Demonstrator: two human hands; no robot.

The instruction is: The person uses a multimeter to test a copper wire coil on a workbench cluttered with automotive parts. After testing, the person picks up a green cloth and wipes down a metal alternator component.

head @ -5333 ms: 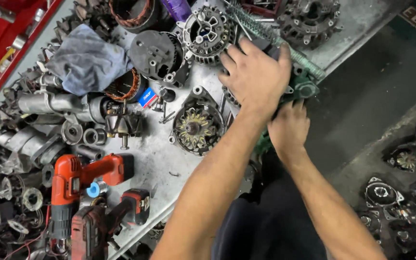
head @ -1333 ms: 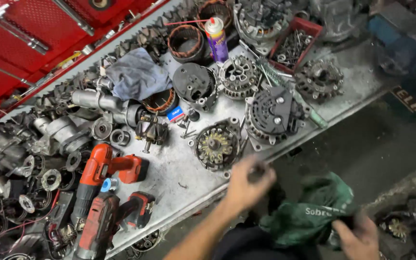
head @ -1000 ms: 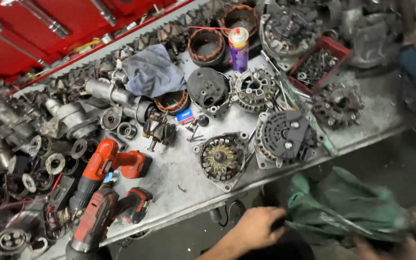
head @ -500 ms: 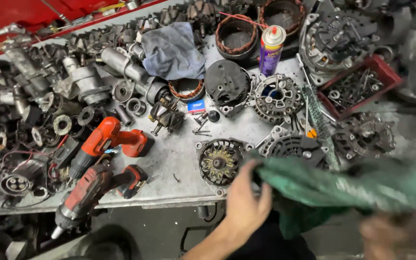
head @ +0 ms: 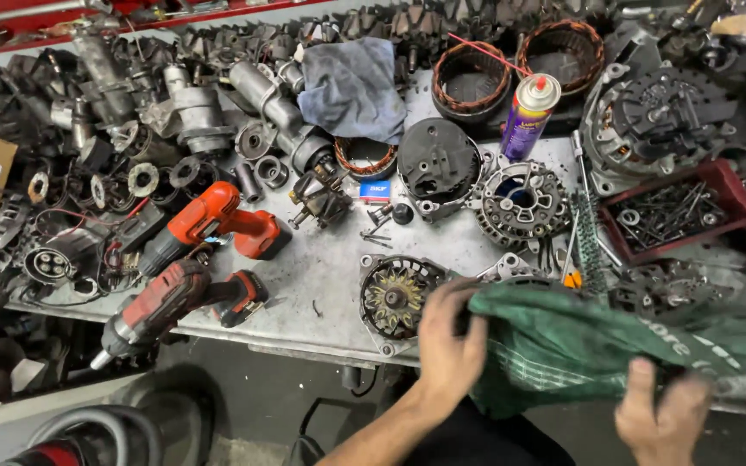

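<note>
**Both hands on a green cloth at the front of a crowded worktop**

The left hand is clenched on the left end of a green cloth, fingers curled over its upper edge. The right hand grips the same cloth from below at the lower right, thumb raised against the fabric. The cloth is stretched between them at the near edge of the grey worktop, covering the parts behind it; its right end is blurred, so how far it reaches there is hard to tell.

Just left of the left hand lies a round alternator part with a copper-coloured core, flat on the worktop. Behind the cloth stands another finned alternator housing, and beyond that an upright spray can with a red cap. A red tray of bolts sits to the right. Two red cordless drills lie side by side well to the left, and a blue-grey rag lies at the back among heaped metal parts.
</note>
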